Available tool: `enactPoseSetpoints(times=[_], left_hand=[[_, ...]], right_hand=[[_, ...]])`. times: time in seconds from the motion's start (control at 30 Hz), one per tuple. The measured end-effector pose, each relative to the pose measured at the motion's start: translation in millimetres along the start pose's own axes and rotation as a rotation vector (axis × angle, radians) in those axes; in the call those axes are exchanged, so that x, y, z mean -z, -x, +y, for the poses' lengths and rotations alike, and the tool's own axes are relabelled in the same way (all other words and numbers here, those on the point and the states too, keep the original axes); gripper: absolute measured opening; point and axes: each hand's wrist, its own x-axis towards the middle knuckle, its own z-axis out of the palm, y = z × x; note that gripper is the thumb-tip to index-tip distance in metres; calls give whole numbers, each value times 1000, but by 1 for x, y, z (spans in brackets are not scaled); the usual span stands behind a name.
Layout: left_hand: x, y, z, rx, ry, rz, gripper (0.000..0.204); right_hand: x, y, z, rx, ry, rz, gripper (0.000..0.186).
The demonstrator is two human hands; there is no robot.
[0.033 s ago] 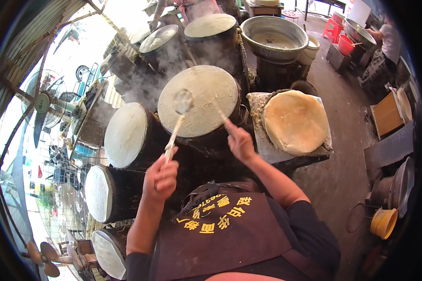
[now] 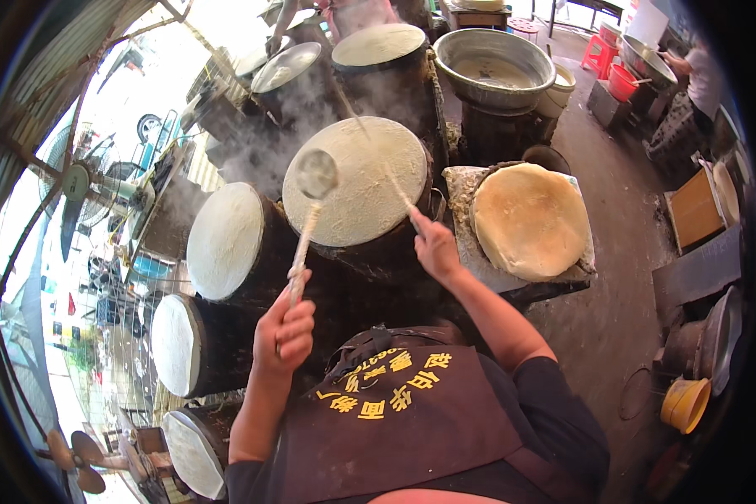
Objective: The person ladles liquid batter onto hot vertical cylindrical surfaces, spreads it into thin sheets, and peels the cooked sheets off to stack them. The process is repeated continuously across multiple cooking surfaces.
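My left hand [image 2: 286, 329] grips the long pale handle of a ladle [image 2: 317, 175]. The ladle's round metal bowl is over the left part of a wide, pale, wet-looking layer [image 2: 378, 189] on top of a dark drum. My right hand [image 2: 437, 250] is closed around the end of a long thin stick-like tool [image 2: 399, 191], which slants up and left across the same layer. Its far part is blurred, so I cannot tell its tip's shape. To the right of my right hand, a thick stack of browned round flatbreads or sheets [image 2: 529, 220] rests on a flat board.
More drums with pale round tops [image 2: 224, 241] stand along the left and at the back, where steam rises. A large metal basin [image 2: 494, 71] stands beyond the stack. Fans [image 2: 76, 183] are at the left. Another person [image 2: 695, 80] works at the far right.
The ladle bowl has shifted slightly left and away from me. My left hand has drawn a little nearer, and my right hand has moved slightly up. Both tools are still held.
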Motion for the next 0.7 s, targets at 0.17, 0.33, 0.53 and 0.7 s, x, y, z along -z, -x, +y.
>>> enactPoseSetpoints(times=[0.17, 0.33, 0.53, 0.7], left_hand=[[-5, 51, -14, -187, -135, 142, 40], [11, 79, -32, -227, -71, 276, 40], [42, 105, -38, -265, 39, 254, 37], [76, 147, -39, -308, 181, 182, 36]], right_hand=[[-11, -10, -10, 184, 302, -406, 56], [-21, -13, -4, 322, 14, -485, 52], [-5, 13, 6, 372, -114, -545, 56], [1, 59, -73, 118, -291, -691, 55]])
